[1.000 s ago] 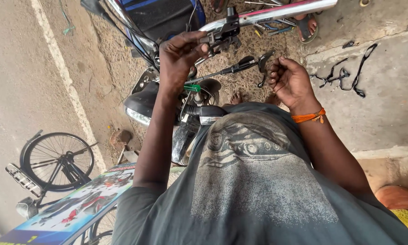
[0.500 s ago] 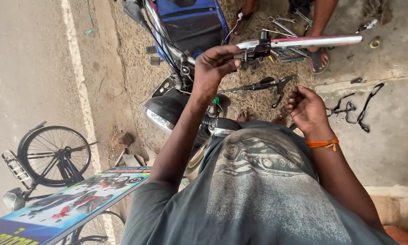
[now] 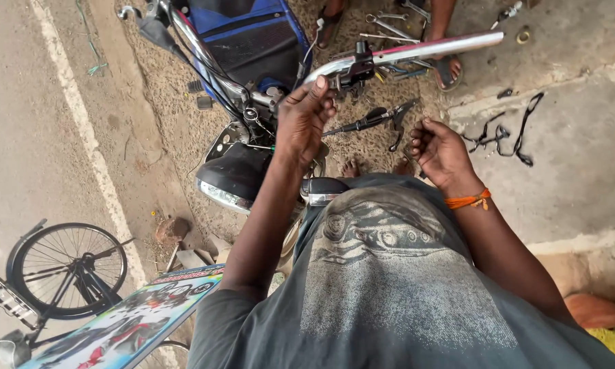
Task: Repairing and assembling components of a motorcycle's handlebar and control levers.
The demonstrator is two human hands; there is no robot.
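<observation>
My left hand (image 3: 302, 121) reaches up to the chrome handlebar (image 3: 423, 49) of a motorcycle. Its fingertips are gathered on the black bracket (image 3: 354, 68) clamped to the bar. My right hand (image 3: 443, 152), with an orange thread at the wrist, hovers lower right with its fingers curled. Just left of those fingers a black lever (image 3: 379, 117) hangs from the bar area. A thin cable seems to run to the fingertips, but the grip on it is unclear. The black headlight housing (image 3: 233, 176) sits below my left forearm.
The blue tank (image 3: 252, 34) lies ahead, with spanners (image 3: 389, 27) on the gravel and another person's sandalled feet (image 3: 447, 65) beyond. Black straps (image 3: 509, 133) lie on the concrete slab at right. A bicycle wheel (image 3: 64, 270) and a printed board (image 3: 126, 324) are at lower left.
The view has swung, so the motorcycle and handlebar sit lower and more central. My left hand stays at the bracket; my right hand keeps its curled pose beside the lever.
</observation>
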